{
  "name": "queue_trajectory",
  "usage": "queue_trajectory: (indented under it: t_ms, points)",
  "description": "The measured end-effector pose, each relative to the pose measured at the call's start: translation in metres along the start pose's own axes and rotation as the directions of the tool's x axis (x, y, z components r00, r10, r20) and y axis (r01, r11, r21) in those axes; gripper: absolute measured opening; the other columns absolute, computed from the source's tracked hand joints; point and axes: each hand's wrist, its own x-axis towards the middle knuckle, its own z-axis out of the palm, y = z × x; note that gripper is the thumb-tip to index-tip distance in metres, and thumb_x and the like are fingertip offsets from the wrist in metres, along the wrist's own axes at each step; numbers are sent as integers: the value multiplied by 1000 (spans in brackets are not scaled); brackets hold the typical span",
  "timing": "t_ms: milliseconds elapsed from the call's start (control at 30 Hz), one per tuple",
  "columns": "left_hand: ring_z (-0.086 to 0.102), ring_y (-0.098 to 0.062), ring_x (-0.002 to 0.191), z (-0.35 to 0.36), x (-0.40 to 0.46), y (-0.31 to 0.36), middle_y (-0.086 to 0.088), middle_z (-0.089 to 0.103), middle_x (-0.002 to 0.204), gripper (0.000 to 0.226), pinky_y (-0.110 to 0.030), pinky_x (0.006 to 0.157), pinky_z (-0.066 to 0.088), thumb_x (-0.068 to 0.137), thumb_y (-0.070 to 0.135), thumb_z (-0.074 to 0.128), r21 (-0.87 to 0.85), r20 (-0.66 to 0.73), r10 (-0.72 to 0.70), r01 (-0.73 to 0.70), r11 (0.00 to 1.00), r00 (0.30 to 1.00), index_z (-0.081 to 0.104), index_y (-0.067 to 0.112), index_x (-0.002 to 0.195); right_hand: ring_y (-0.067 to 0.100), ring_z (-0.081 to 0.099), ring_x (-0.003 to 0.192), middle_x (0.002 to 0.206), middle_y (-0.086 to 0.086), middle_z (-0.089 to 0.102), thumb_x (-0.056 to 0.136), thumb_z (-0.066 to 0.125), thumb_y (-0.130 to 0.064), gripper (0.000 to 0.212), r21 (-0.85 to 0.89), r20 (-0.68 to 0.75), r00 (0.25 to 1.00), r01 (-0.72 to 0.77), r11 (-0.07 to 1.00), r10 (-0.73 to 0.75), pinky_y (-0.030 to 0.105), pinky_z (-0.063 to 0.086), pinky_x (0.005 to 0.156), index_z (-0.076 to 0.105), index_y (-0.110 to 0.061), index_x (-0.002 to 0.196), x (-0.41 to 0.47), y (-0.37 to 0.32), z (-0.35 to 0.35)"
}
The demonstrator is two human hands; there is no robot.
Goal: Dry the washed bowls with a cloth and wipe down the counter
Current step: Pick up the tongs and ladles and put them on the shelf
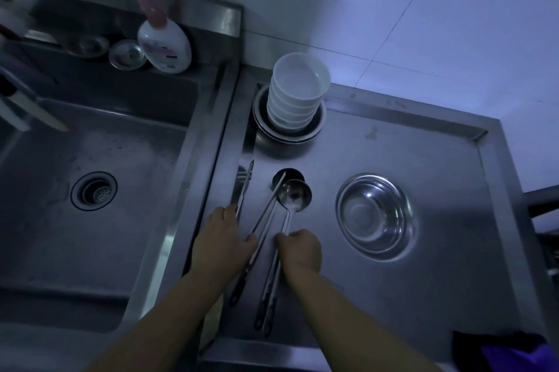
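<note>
A stack of several white bowls stands inside nested steel bowls at the back of the steel counter. A single steel bowl sits upright to the right. Two long steel ladles lie side by side in the middle. My left hand rests on the counter, fingers touching a flat steel utensil and the left ladle's handle. My right hand grips the right ladle's handle. A dark purple cloth lies at the counter's front right corner.
A deep steel sink with a drain strainer lies to the left. On its back ledge stand a white soap bottle and two small metal strainers. A faucet and blurred items are at far left. Tiled wall behind.
</note>
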Motion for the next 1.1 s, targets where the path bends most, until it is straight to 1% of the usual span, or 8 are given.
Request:
queue_trajectory:
  t_ms: [133, 200, 300, 400, 633, 767, 900, 1100]
  points:
    - [50, -21, 108, -2, 1, -1, -7, 49, 123, 68, -29, 84, 44, 83, 39, 57, -46, 13, -24, 25, 999, 1000, 35, 7, 139, 9, 33, 41, 50, -6, 38, 81, 59, -26, 30, -15, -54, 999, 3, 1000, -3, 21, 20, 41, 41, -19, 58, 8, -7, 1]
    - [52, -21, 102, -5, 1, -1, -6, 52, 116, 63, -30, 80, 45, 82, 39, 59, -97, -1, -50, 50, 994, 999, 41, 10, 135, 9, 44, 54, 69, -6, 48, 83, 61, -38, 26, -2, -78, 997, 6, 1000, -6, 22, 27, 46, 47, -19, 72, 9, -15, 4]
    - [54, -20, 87, -11, 2, -3, -3, 55, 101, 49, -34, 73, 50, 76, 37, 62, -171, -41, -64, 56, 984, 997, 53, 14, 119, 19, 53, 84, 95, 0, 47, 74, 66, -57, 49, -52, -138, 990, 10, 999, -17, 27, 39, 61, 50, -14, 92, 8, -26, 14]
    - [53, -18, 82, -14, 3, -7, -1, 54, 98, 46, -31, 69, 47, 74, 35, 63, -201, -65, -57, 42, 979, 996, 55, 15, 115, 22, 48, 100, 106, 3, 45, 73, 68, -54, 54, -188, -163, 984, 41, 981, -72, 33, 43, 74, 49, -12, 101, 8, -32, 21]
    - [45, -11, 70, -18, 0, -13, 8, 46, 86, 41, -24, 61, 36, 71, 32, 66, -222, -130, -57, 27, 975, 990, 55, 19, 108, 25, 58, 86, 88, 2, 61, 76, 59, -22, 11, -162, -163, 985, 36, 986, -62, 32, 50, 72, 61, -13, 82, 8, -24, 7]
    - [42, -10, 70, -19, -2, -12, 9, 43, 85, 44, -25, 62, 35, 69, 31, 68, -221, -158, -62, 26, 975, 985, 56, 15, 109, 26, 56, 79, 81, 0, 59, 77, 55, -19, 7, -186, -132, 990, 32, 982, -58, 30, 41, 67, 57, -17, 84, 8, -17, -4]
    - [42, -10, 73, -21, -8, -10, 9, 42, 89, 45, -26, 64, 36, 70, 29, 68, -232, -176, -72, 30, 972, 982, 55, 12, 111, 13, 43, 59, 76, -4, 50, 81, 53, -16, 5, -151, -97, 992, 60, 987, -75, 26, 27, 50, 50, -17, 86, 11, -6, -15]
    - [49, -15, 82, -22, -25, -7, -4, 55, 103, 60, -26, 70, 38, 73, 29, 69, -233, -196, -119, 72, 970, 973, 51, 8, 126, 19, 44, 70, 91, 5, 55, 88, 51, -13, 9, -136, -75, 970, 218, 966, -229, 26, 30, 62, 59, -11, 85, 11, 2, -27]
